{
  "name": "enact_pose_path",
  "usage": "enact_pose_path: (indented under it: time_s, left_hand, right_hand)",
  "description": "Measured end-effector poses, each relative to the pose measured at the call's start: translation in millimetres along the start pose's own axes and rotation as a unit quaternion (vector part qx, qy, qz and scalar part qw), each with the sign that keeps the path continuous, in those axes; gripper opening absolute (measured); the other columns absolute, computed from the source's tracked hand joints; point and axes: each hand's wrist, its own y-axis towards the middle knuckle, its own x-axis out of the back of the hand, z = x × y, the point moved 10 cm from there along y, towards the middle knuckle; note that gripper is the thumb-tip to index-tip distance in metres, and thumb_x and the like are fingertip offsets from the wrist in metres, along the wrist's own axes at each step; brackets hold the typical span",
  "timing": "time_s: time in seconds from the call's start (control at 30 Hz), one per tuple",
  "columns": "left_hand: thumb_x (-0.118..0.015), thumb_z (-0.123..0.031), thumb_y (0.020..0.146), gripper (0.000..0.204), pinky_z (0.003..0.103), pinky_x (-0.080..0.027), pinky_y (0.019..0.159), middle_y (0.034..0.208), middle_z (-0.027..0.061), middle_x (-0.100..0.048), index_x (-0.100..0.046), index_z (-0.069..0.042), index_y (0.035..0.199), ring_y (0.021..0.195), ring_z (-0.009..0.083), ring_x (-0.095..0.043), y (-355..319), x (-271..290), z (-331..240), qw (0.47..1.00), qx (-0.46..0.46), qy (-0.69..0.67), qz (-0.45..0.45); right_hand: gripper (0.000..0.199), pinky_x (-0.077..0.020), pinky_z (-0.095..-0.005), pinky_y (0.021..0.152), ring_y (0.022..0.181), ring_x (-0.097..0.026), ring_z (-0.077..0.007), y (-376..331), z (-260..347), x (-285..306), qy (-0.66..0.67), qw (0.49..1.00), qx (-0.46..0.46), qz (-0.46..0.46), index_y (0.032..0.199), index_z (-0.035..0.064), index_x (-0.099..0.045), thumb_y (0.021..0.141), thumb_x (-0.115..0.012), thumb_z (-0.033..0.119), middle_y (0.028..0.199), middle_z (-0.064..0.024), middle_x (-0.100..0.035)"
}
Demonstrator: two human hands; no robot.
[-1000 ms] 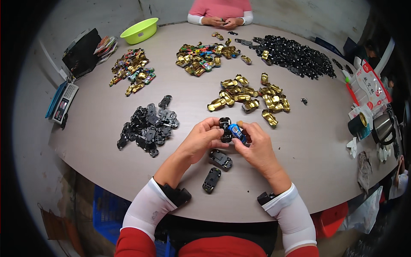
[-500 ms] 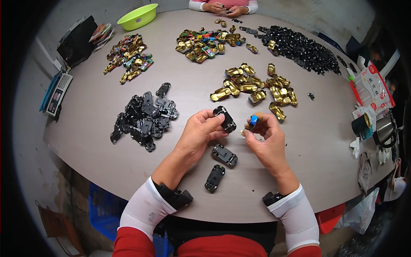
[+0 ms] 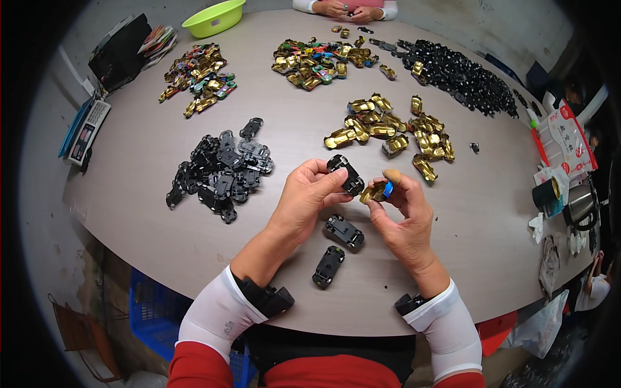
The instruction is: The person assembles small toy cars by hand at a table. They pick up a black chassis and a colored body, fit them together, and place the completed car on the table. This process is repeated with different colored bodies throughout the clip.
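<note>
Above the surface (image 3: 162,213), the left hand (image 3: 309,194) pinches a black toy-car chassis (image 3: 345,174) in its fingers; the right hand (image 3: 404,213) pinches a gold car shell (image 3: 376,191) just beside it.

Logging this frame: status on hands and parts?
Left hand pinching black car chassis. Right hand holding gold car shell with blue insert. Parts apart, nothing between them.

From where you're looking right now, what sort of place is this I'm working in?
Most likely a small hand-assembly workshop for toy cars. The round table carries sorted heaps of black bases and gold bodies, another person works across it, and your left hand holds one black base.
</note>
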Motion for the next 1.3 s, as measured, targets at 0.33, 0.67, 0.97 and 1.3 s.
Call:
enact_pose_path:
  time_s: [0.33,0.67,0.97,1.3]
  left_hand:
    - [-0.066,-0.013,0.09,0.016,0.028,-0.057,0.076,0.091,0.0071,-0.066,-0.056,-0.003,0.097,0.082,0.0126,-0.066,-5,-7,-11,0.996,-0.067,0.059,-0.005]
    - [-0.067,-0.009,0.089,0.015,0.026,-0.055,0.077,0.092,0.0069,-0.065,-0.055,-0.002,0.096,0.083,0.0101,-0.063,-13,-16,-21,0.981,-0.146,0.124,-0.007]
    - [-0.061,-0.009,0.093,0.017,0.027,-0.056,0.08,0.097,0.0066,-0.065,-0.059,0.001,0.106,0.088,0.0113,-0.064,-13,-26,-7,0.986,-0.097,0.131,0.031]
    - [-0.053,-0.007,0.097,0.023,0.029,-0.056,0.081,0.104,0.007,-0.065,-0.062,0.004,0.115,0.092,0.0141,-0.064,-11,-33,4,0.975,-0.098,0.177,0.089]
  right_hand:
    - [0.047,-0.0567,-0.0298,0.08,0.09,-0.069,-0.023,-1,23,-5,-0.11,0.988,0.101,0.032,0.113,0.0025,-0.053,0.072,-0.074,-0.005,0.103,-0.012,-0.063]
    - [0.043,-0.058,-0.0305,0.079,0.09,-0.068,-0.0228,-5,15,-3,-0.035,0.998,0.039,-0.024,0.11,0.0016,-0.055,0.072,-0.073,-0.007,0.102,-0.0124,-0.062]
    - [0.043,-0.0572,-0.0309,0.078,0.087,-0.068,-0.0212,-3,5,-2,-0.047,0.999,-0.023,-0.013,0.118,0.001,-0.054,0.077,-0.07,-0.004,0.102,-0.0125,-0.063]
    - [0.036,-0.0565,-0.0301,0.076,0.085,-0.067,-0.0204,1,-1,-2,-0.018,0.997,-0.07,0.028,0.113,0.0015,-0.057,0.079,-0.068,-0.002,0.099,-0.0117,-0.063]
